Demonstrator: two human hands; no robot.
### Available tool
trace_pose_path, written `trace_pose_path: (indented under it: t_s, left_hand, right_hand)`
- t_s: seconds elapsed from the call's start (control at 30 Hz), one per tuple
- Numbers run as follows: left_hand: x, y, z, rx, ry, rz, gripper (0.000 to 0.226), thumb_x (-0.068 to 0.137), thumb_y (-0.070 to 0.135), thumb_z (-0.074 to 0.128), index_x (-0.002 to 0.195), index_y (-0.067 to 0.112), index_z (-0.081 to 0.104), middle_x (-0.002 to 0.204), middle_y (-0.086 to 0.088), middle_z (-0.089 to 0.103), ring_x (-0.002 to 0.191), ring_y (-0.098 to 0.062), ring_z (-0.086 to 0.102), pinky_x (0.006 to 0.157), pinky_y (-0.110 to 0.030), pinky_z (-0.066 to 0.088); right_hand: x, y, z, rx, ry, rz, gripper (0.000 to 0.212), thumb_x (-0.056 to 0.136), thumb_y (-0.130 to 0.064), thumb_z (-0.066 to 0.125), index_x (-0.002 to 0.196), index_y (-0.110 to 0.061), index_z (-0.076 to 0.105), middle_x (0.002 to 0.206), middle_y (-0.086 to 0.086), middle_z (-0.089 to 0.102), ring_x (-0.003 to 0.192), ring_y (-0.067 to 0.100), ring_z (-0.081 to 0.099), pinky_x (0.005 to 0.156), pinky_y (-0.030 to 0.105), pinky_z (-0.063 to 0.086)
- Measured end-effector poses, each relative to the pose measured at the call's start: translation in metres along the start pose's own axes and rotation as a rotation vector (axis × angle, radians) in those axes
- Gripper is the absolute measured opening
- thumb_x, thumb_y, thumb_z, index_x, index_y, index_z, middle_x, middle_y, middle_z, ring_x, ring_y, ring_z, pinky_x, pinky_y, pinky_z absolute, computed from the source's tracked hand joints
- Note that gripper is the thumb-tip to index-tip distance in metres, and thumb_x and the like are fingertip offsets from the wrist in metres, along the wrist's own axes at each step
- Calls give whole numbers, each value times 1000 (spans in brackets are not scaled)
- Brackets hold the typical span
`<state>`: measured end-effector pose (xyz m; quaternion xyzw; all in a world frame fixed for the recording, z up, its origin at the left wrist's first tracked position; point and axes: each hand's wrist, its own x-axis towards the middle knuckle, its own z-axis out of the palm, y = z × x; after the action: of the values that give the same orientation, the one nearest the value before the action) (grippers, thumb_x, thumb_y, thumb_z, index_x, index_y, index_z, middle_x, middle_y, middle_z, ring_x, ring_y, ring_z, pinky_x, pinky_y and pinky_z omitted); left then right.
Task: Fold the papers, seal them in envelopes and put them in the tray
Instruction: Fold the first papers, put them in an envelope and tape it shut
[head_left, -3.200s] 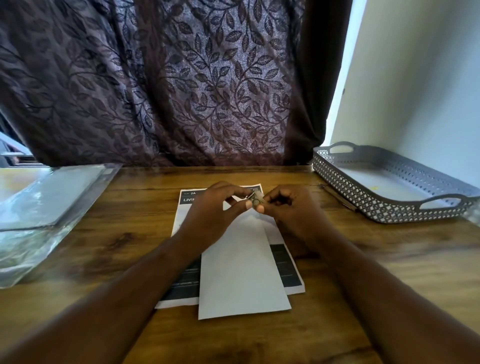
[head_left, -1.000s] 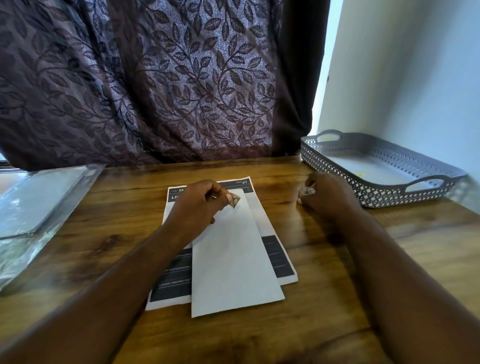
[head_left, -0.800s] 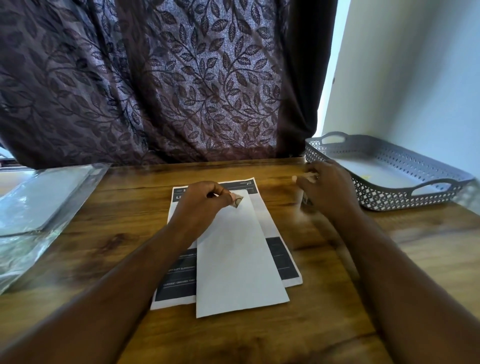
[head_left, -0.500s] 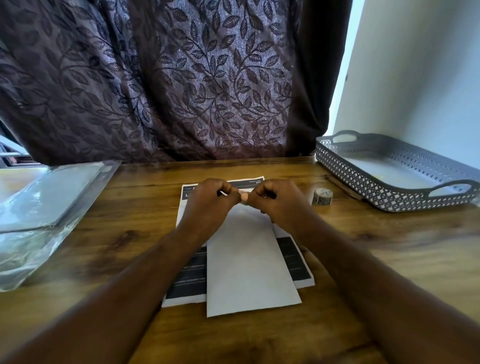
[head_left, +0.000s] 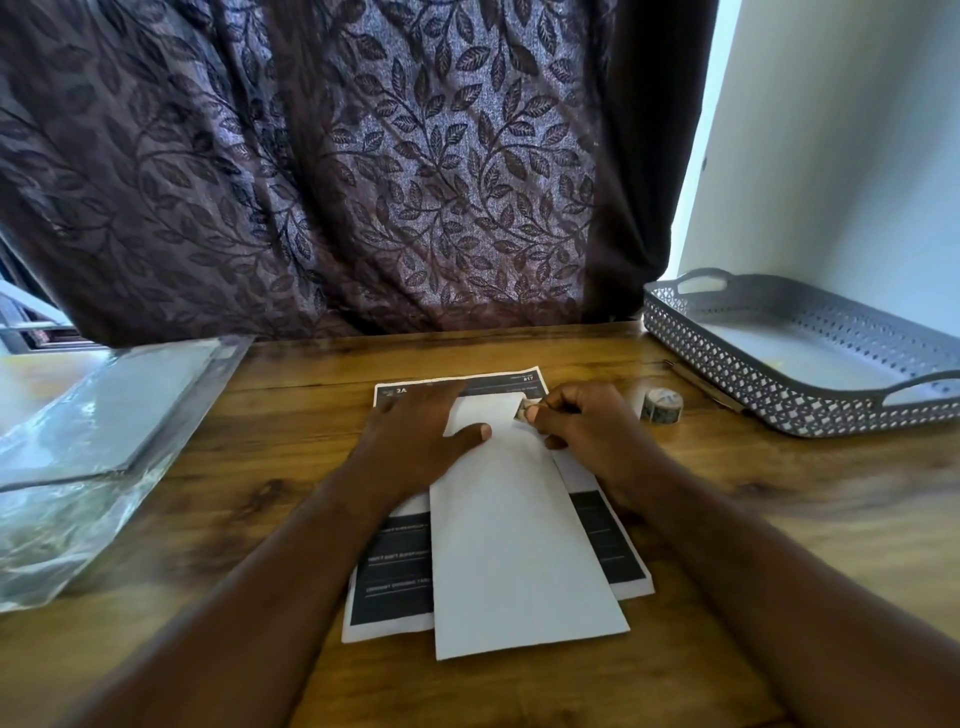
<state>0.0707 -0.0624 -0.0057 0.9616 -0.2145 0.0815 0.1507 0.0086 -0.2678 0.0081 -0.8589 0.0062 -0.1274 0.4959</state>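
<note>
At the far end of the envelope (head_left: 519, 545), the left hand (head_left: 415, 441) presses flat while the right hand (head_left: 587, 436) pinches what looks like tape (head_left: 522, 410). Sealing is underway; next, smooth it down.

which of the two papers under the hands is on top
The plain white envelope; it lies over the printed sheet, whose dark bands show on either side.

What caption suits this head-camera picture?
Left hand presses a white envelope while right hand pinches a tape piece at its top edge.
</note>
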Motion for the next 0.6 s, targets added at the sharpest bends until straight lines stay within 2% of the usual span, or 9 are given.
trace_pose_path:
  t_s: [0.13,0.23,0.33,0.43,0.53,0.6]
  left_hand:
    - [-2,-3,0,38,-75,38,74,88,76,43,150,33,39,159,8,38,146,-14,31,121,-49,20]
    - [-10,5,-4,111,-124,78,84,79,86,40,147,36,43,158,8,37,146,-16,29,118,-50,21]
    - [-21,20,-11,142,-139,120,104,61,98,26,142,37,48,153,10,40,141,-15,34,114,-49,27]
    - [-26,29,-15,151,-94,121,104,58,100,22,135,38,54,143,11,46,135,-14,40,111,-47,30]
    - [-22,30,-15,156,-78,90,88,67,95,37,132,38,54,139,10,48,133,-15,40,109,-48,29]
    - [-20,31,-12,147,-72,78,86,67,94,41,130,38,55,138,10,48,132,-14,41,109,-48,28]
  right_hand:
    - [4,4,0,157,12,102,15,95,-16,67,90,-4,74,91,14,73,80,20,67,87,45,59]
    - [7,5,-3,321,20,197,17,98,-13,62,98,0,72,100,19,72,86,23,68,91,44,60]
    - [9,4,-8,398,14,210,19,99,-13,60,100,2,71,99,22,70,79,21,66,81,35,62]
    - [16,1,-19,216,-32,199,18,100,-14,59,95,-2,72,83,16,69,71,20,63,73,32,58]
    - [28,-9,-32,-34,-188,187,17,98,-13,63,91,-1,72,74,11,67,64,18,62,63,28,52]
    - [34,-18,-35,-185,-289,184,19,96,-14,65,87,0,72,71,9,66,62,16,59,59,27,49]
